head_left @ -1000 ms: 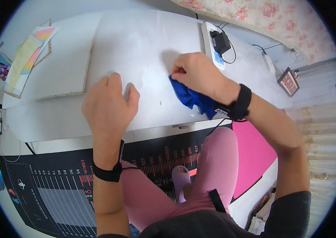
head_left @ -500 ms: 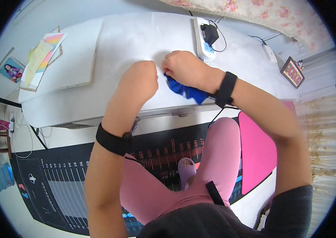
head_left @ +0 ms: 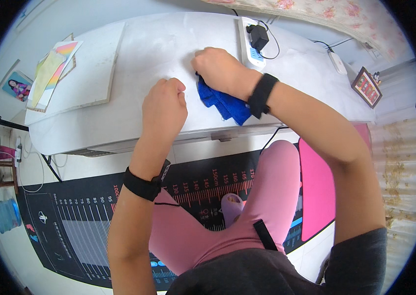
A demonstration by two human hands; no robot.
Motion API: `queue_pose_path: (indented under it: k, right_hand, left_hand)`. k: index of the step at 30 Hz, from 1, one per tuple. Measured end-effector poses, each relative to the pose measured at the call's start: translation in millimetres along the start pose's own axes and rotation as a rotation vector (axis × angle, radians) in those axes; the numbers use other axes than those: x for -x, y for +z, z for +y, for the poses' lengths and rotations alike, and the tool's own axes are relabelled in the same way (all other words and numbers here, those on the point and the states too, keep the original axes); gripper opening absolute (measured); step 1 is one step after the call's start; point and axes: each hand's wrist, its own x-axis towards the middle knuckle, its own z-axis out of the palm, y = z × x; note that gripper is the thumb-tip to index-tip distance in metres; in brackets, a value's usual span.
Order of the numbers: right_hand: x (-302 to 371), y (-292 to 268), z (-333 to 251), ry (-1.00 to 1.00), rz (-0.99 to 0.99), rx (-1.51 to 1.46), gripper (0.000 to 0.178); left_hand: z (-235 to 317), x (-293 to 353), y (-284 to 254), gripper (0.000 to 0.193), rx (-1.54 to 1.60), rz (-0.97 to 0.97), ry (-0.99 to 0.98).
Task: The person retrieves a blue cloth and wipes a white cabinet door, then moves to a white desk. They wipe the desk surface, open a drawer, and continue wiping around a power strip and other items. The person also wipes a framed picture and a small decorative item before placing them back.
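While both hands are above the white table [head_left: 134, 118], the left side of it carries a pale flat board [head_left: 90, 73], on which lie a yellow sheet [head_left: 45, 81] and a rainbow-coloured paper [head_left: 67, 49]. The right edge of this board is straight and slightly raised, and a stretch of tabletop separates it from the left hand [head_left: 164, 108]. The fingers of this hand are curled inward, with the thumb close beside the forefinger, so the opening is very narrow; the palm is hidden, and I cannot tell if something is inside. A narrow gap of white surface stands between the two hands. The blue cloth [head_left: 225, 104] lies crumpled to the right of the left hand, its lower corner reaching almost to the front edge of the table. Over its upper part is the right hand [head_left: 222, 71], with the fingers bent downward and close together; the fingertips are hidden, therefore I cannot tell whether they pinch the cloth or only press it. Just beyond this hand, the white power strip [head_left: 251, 56] with a black adapter [head_left: 258, 37] limits the room, and further right, well apart, stands a framed picture [head_left: 367, 87].
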Motion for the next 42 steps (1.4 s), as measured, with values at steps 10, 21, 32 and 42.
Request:
queue_pose_path:
  k: [10, 21, 32, 42]
  right_hand:
    - [3, -5, -8, -0.168, -0.048, -0.105, 0.008]
    - [73, 2, 10, 0.262, 0.172, -0.349, 0.041]
    - [80, -31, -51, 0.05, 0.121, -0.353, 0.036]
    - [113, -9, -52, 0.097, 0.031, -0.494, 0.042]
  left_hand:
    - [7, -18, 2, 0.008, -0.097, -0.125, -0.162]
    - [18, -13, 22, 0.027, -0.103, 0.087, 0.11]
    - [60, 44, 16, 0.043, -0.419, 0.025, 0.333]
    - [71, 58, 20, 0.039, -0.516, -0.02, 0.304]
